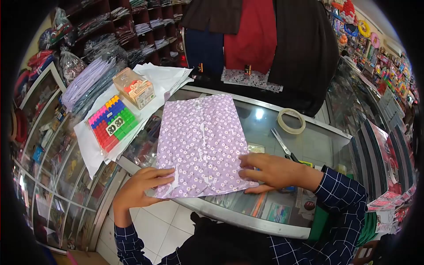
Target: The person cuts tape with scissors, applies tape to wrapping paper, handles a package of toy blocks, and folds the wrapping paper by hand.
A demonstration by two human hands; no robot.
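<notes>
Scissors point(279, 140): handles partly hidden behind right hand point(276, 171); distant goods point(399, 66) too small to identify.

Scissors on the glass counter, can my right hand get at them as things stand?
Probably yes: the scissors lie just beyond your right hand, handles near the wrist, and nothing seems to block the way. It would likely have to leave the flowered package first.
</notes>
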